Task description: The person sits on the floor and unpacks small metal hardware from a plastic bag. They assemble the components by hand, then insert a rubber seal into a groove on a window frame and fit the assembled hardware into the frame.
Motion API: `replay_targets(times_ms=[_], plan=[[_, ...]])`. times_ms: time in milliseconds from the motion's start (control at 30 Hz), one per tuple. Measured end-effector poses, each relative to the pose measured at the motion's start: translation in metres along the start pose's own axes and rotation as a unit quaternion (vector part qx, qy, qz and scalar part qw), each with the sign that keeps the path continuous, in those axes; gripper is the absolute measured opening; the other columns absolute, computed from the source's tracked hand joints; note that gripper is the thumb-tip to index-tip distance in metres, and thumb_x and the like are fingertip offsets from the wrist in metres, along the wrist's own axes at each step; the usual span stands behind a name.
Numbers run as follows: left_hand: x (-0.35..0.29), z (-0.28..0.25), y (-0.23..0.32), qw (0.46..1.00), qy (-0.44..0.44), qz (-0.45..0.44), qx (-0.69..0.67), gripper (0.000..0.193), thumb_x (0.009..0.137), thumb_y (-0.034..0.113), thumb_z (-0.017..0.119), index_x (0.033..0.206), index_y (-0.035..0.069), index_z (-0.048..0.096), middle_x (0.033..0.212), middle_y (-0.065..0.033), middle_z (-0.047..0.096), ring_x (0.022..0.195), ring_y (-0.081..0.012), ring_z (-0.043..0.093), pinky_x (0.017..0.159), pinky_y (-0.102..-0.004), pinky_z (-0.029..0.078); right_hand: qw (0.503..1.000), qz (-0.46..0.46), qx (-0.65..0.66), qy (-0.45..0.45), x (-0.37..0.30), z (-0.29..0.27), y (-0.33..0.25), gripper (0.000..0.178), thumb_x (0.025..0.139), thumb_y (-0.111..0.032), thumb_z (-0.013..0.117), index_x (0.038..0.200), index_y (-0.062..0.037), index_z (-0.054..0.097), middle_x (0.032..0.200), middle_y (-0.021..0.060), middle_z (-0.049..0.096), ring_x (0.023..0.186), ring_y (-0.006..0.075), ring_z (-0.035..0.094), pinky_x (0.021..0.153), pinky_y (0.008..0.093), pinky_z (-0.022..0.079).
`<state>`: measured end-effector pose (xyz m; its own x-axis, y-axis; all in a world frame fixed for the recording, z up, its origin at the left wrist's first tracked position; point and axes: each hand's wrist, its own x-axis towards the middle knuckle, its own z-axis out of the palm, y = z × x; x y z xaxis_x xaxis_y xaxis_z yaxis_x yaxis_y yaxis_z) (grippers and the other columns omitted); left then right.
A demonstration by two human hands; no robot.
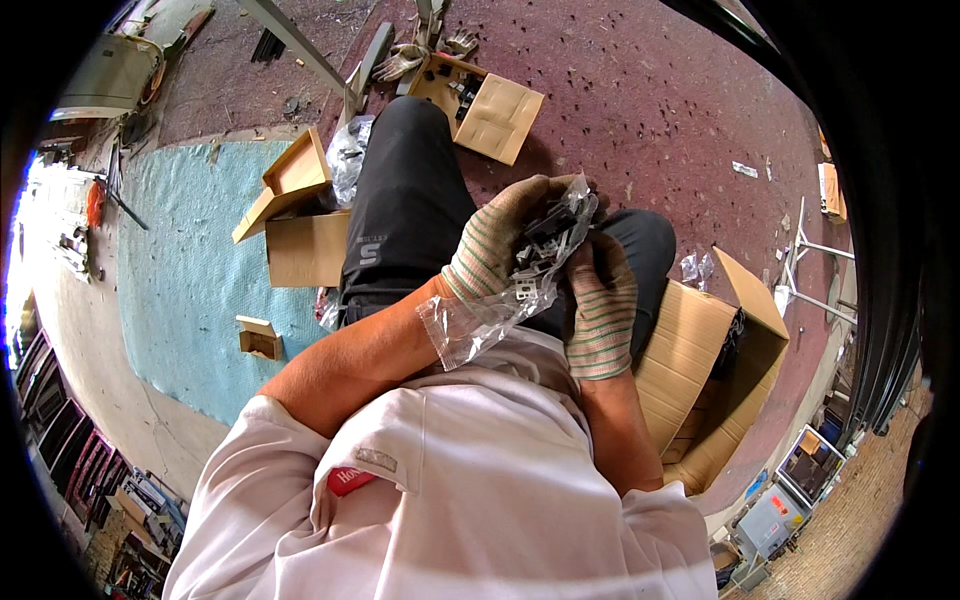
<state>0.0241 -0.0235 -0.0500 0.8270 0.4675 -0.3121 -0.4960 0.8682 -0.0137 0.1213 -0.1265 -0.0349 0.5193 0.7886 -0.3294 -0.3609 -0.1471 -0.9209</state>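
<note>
Both my hands wear striped work gloves with dark palms and meet in front of my lap. Between them is a clear plastic bag point(470, 328) with small black and light-coloured parts point(545, 245) inside; I cannot make out their kind. My left hand point(492, 240) wraps round the bag's far left side, its fingers curled over the top. The fingers of my right hand point(600, 305) pinch the bag from the right. The loose end of the bag hangs toward my left forearm.
An open cardboard box point(690, 370) with black items stands by my right thigh. Left of my legs are another open box point(305, 250) and a small carton point(260, 338) on a blue mat point(180, 290). Ahead lies a box point(500, 115) holding black parts, near spare gloves point(400, 62).
</note>
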Motion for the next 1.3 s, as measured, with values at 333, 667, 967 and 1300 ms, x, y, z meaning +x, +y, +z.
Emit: replay_targets(times_ms=[333,667,967,1300], plan=[[-0.002,-0.008,0.001,0.999,-0.033,-0.013,-0.011,0.044,0.103,0.035,0.051,0.131,0.002,0.060,0.123,-0.0157,0.067,0.108,-0.0271,0.068,0.095,-0.0414,0.056,0.977,-0.110,-0.170,0.060,0.003,-0.008,0.002,0.018,0.100,-0.017,0.064,0.112,-0.0030,0.066,0.101,0.0016,0.066,0.092,0.0105,0.058,0.084,0.0272,0.050],[-0.002,-0.007,-0.003,0.999,-0.014,-0.015,-0.035,0.042,0.101,0.035,0.056,0.126,0.002,0.063,0.116,-0.0150,0.070,0.104,-0.0270,0.069,0.092,-0.0422,0.057,0.949,-0.191,-0.232,0.093,0.000,-0.011,-0.001,0.016,0.098,-0.012,0.065,0.109,-0.0014,0.067,0.101,0.0027,0.066,0.090,0.0108,0.058,0.083,0.0265,0.049],[0.000,-0.014,-0.006,0.997,-0.029,-0.028,-0.069,0.035,0.101,0.032,0.058,0.122,0.005,0.065,0.113,-0.0123,0.070,0.102,-0.0252,0.068,0.092,-0.0414,0.057,0.892,-0.265,-0.344,0.124,-0.007,-0.009,-0.005,0.011,0.097,-0.008,0.064,0.104,-0.0006,0.066,0.096,0.0068,0.065,0.084,0.0123,0.059,0.079,0.0279,0.051],[0.003,-0.034,-0.010,0.992,-0.103,0.009,-0.076,0.028,0.102,0.024,0.057,0.123,0.007,0.065,0.117,-0.0096,0.070,0.108,-0.0224,0.067,0.097,-0.0367,0.055,0.831,-0.362,-0.413,0.086,-0.010,-0.009,-0.010,0.013,0.089,0.001,0.067,0.102,-0.0011,0.065,0.097,0.0123,0.066,0.086,0.0254,0.064,0.081,0.0357,0.052]])
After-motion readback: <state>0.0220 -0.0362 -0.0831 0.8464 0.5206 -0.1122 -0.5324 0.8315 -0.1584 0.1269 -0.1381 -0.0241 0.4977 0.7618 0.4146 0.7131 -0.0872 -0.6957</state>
